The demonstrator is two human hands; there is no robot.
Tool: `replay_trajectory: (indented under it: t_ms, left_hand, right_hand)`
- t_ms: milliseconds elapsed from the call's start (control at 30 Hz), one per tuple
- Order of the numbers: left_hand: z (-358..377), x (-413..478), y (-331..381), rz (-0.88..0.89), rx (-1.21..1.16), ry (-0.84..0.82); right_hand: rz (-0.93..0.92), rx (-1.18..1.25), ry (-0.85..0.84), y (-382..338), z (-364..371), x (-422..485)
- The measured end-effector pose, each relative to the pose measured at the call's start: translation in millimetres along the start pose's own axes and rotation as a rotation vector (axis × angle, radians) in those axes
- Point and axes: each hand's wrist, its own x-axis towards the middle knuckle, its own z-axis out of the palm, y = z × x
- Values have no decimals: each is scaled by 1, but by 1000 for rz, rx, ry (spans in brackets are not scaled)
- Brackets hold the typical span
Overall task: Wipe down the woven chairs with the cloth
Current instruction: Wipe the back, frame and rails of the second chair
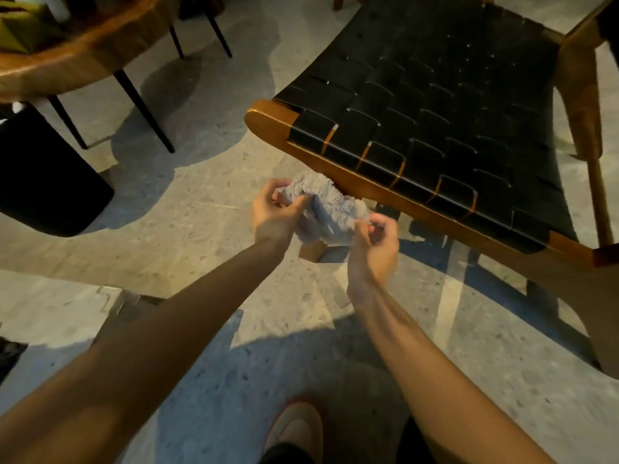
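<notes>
Here, the cloth (326, 209) is held bunched in the air between both hands, just in front of the wooden front rail of the woven chair (445, 128) and above the speckled floor (187, 236). The left hand (276, 214) is curled around one end of the bundle, and the right hand (373, 244) is pinching the opposite edge with bent fingers. Judged from its crumpled, fuzzy look, the cloth is soft, light and limp, so it can be gathered anywhere, though a folded pad pressed under the palm would likely be controlled best. The black woven straps of the seat appear taut yet slightly yielding, with gaps between them where an edge could be snagged. No contact between cloth and seat is seen yet. A wooden table (83, 58) stands well apart on the left.
</notes>
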Motion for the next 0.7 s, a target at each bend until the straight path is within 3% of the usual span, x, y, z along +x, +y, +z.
replay_trajectory:
  t_ms: [100,267,367,567,700]
  left_hand:
    - [13,-2,-2,15,-214,-29]
    - [19,-4,-19,91,-196,-306]
    - [20,3,-23,174,-137,-324]
    - [25,19,-42,286,-81,-282]
    - [24,26,-67,264,-26,-299]
  right_hand:
    - [78,207,155,-11,18,10]
    - [22,323,-72,-8,26,13]
    - [-86,228,-171,-2,30,9]
    - [-241,57,-56,12,40,15]
    - [-234,-30,-107,38,47,21]
